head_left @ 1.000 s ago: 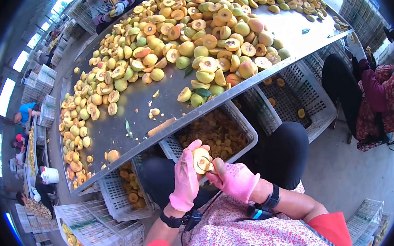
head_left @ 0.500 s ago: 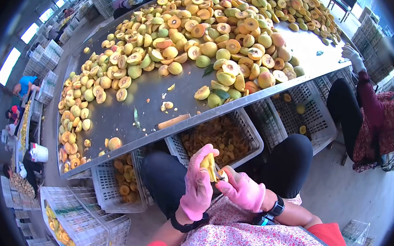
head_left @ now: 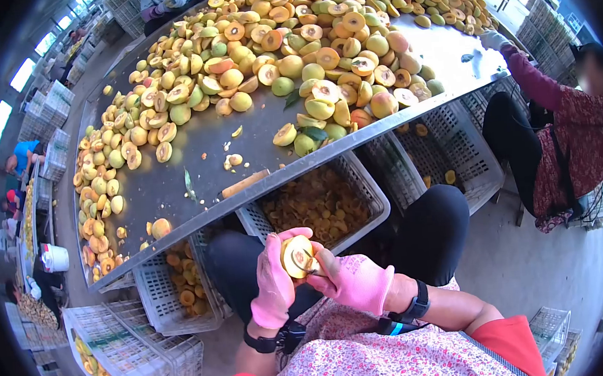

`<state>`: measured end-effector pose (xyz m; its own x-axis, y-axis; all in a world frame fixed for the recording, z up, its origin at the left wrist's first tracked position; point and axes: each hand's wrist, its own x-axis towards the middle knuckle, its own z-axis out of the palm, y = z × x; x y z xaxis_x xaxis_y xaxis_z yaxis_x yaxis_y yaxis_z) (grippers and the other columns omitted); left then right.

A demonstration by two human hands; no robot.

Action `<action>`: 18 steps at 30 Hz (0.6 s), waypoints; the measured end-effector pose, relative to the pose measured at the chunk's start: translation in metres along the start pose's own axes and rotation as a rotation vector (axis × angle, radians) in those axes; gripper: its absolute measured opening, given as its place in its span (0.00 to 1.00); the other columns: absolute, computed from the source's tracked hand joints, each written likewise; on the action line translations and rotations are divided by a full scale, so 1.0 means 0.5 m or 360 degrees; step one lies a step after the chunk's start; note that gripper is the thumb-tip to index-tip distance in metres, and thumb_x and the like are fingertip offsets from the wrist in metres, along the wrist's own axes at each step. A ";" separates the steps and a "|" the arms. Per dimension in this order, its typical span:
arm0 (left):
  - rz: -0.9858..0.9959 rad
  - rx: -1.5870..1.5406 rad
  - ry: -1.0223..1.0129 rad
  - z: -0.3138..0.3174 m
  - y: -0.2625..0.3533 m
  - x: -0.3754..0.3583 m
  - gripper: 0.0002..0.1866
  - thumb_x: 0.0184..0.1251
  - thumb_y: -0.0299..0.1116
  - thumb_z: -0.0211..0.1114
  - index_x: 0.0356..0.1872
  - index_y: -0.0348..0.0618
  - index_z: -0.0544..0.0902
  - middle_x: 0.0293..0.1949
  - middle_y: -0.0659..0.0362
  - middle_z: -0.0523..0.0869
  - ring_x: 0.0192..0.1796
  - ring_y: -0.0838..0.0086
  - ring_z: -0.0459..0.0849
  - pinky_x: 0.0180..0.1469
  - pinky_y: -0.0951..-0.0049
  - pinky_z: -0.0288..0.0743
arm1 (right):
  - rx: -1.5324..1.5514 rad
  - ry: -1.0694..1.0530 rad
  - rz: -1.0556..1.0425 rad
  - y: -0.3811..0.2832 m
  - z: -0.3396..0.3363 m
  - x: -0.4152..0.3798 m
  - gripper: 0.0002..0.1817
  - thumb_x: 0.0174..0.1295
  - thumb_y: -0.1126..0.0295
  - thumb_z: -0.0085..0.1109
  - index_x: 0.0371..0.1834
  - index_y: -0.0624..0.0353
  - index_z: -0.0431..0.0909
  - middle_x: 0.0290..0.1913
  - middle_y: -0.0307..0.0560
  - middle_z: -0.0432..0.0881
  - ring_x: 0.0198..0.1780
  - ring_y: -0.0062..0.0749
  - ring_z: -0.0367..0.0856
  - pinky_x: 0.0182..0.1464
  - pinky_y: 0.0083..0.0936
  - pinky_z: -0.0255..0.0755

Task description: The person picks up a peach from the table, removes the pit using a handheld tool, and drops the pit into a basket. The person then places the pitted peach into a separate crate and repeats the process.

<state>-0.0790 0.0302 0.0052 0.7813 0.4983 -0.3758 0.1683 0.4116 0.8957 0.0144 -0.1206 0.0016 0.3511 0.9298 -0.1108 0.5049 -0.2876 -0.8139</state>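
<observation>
My left hand (head_left: 275, 285), in a pink glove, is wrapped round a halved peach (head_left: 296, 257) above my lap. The cut face with its brown centre is turned up. My right hand (head_left: 353, 282), also gloved in pink, is closed at the right side of the fruit, pinching a small tool with a thin curved metal end (head_left: 309, 261) that lies against the cut face. Its handle is hidden in my fingers. Just beyond my hands, under the table edge, sits a crate of peelings and fruit pieces (head_left: 317, 211).
A metal table (head_left: 204, 149) in front bears a heap of halved peaches (head_left: 320, 54) and a wooden-handled tool (head_left: 245, 183). Crates stand left (head_left: 128, 354) and right (head_left: 453, 153) below. A co-worker (head_left: 571, 141) sits at the right, one gloved hand on the table.
The halved peach has turned so its cut face shows upward. My hands have shifted slightly left. The view has moved, and the co-worker's gloved hand reaches farther over the table.
</observation>
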 end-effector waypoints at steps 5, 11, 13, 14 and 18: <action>-0.0044 0.0612 -0.0198 -0.006 0.039 0.008 0.35 0.86 0.56 0.34 0.48 0.40 0.87 0.34 0.61 0.89 0.22 0.83 0.79 0.23 0.84 0.70 | 0.0057 0.0075 -0.0058 0.025 0.017 0.000 0.23 0.74 0.60 0.60 0.62 0.64 0.67 0.28 0.57 0.83 0.29 0.56 0.86 0.30 0.42 0.78; 0.0135 -0.0186 -0.0101 0.035 -0.001 0.033 0.30 0.87 0.51 0.34 0.52 0.37 0.81 0.44 0.54 0.88 0.47 0.71 0.88 0.51 0.73 0.84 | 0.0255 0.0300 0.0003 0.018 0.015 0.000 0.34 0.75 0.58 0.58 0.75 0.63 0.55 0.35 0.60 0.84 0.35 0.57 0.86 0.34 0.45 0.78; -0.0074 -0.0478 -0.0200 0.036 0.008 0.032 0.28 0.87 0.50 0.36 0.53 0.37 0.80 0.45 0.52 0.88 0.47 0.69 0.89 0.52 0.72 0.84 | 0.0248 0.0346 -0.0081 0.031 0.023 0.004 0.33 0.75 0.57 0.58 0.74 0.63 0.57 0.34 0.60 0.84 0.35 0.57 0.86 0.35 0.45 0.78; -0.0069 -0.0469 -0.0203 0.032 0.006 0.031 0.28 0.87 0.50 0.36 0.53 0.37 0.80 0.45 0.52 0.88 0.47 0.69 0.89 0.52 0.72 0.84 | 0.0251 0.0354 -0.0088 0.031 0.020 0.004 0.33 0.75 0.57 0.58 0.74 0.63 0.57 0.34 0.60 0.84 0.35 0.57 0.86 0.35 0.45 0.78; 0.0128 -0.0170 -0.0231 0.028 -0.014 0.028 0.29 0.86 0.52 0.36 0.55 0.37 0.78 0.48 0.51 0.87 0.51 0.65 0.87 0.57 0.68 0.83 | 0.0175 0.0268 0.0026 0.020 0.004 -0.003 0.28 0.75 0.57 0.57 0.69 0.63 0.61 0.35 0.60 0.84 0.35 0.57 0.87 0.35 0.45 0.78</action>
<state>-0.0607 0.0238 -0.0030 0.8694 0.4209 -0.2590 0.0432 0.4574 0.8882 0.0175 -0.1246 -0.0074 0.4899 0.8711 -0.0352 0.4121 -0.2669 -0.8712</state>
